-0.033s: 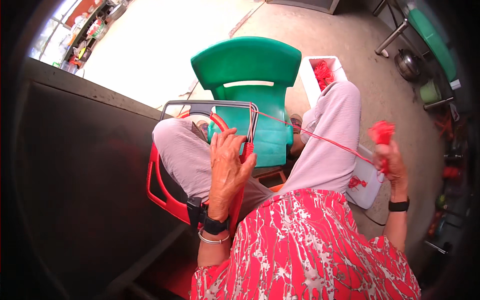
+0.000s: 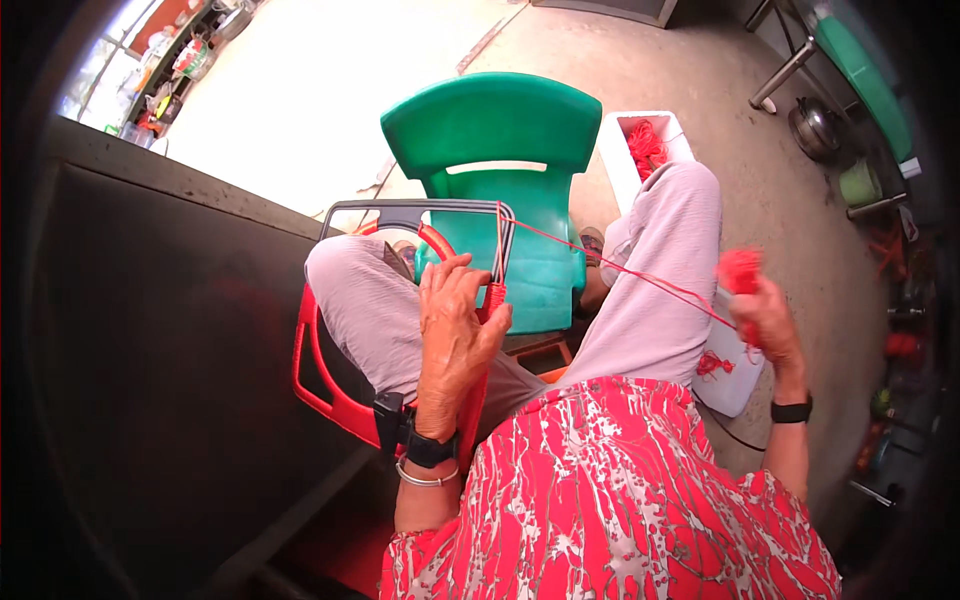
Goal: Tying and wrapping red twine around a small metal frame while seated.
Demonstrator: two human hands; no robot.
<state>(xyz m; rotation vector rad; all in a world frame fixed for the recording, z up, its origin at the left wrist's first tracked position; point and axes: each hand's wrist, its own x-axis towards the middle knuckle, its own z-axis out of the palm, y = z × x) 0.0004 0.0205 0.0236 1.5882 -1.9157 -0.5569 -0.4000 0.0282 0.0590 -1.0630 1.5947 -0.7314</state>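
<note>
A dark metal frame (image 2: 465,207) with long stretches wrapped in red cord leans over my left thigh. My left hand (image 2: 458,318) is closed on the side of this frame, its thumb beside the wrapped red section (image 2: 496,296); part of its grip is hidden. Out to the right, my right hand (image 2: 770,318) is wrapped round a bundle of red cord (image 2: 740,272), slightly blurred. From the bundle, a red cord strand (image 2: 640,274) runs up and left across my right thigh to the frame's upper right corner, where it loops over the bars.
A green plastic chair (image 2: 490,115) stands just ahead. Beyond my right knee is a white foam box (image 2: 680,130) holding red cord. A white lid (image 2: 735,385) with a small red tangle lies below my right hand. A dark panel (image 2: 190,370) rises at my left.
My right hand has shifted left with the bundle, and the red strand hangs a little looser near it. My left hand stays at the frame.
</note>
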